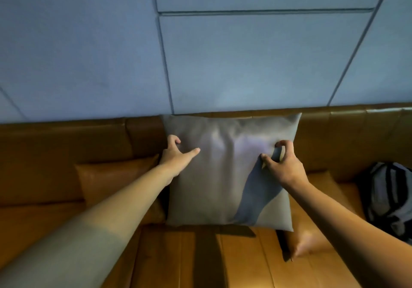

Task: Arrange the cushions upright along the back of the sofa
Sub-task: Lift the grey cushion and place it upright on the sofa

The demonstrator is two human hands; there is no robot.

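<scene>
A grey square cushion (225,171) stands upright against the brown leather sofa back (66,145), in the middle of the view. My left hand (176,154) grips its left edge, fingers curled behind and thumb on the front. On its right side my right hand (283,165) pinches the fabric between thumb and fingers. A tan leather cushion (116,183) leans on the backrest to the left, partly behind my left forearm. Another tan cushion (312,216) lies to the right, partly under the grey one and my right arm.
A grey and black striped backpack (390,198) sits on the sofa seat (200,258) at the far right. A blue panelled wall (223,53) rises behind the sofa back.
</scene>
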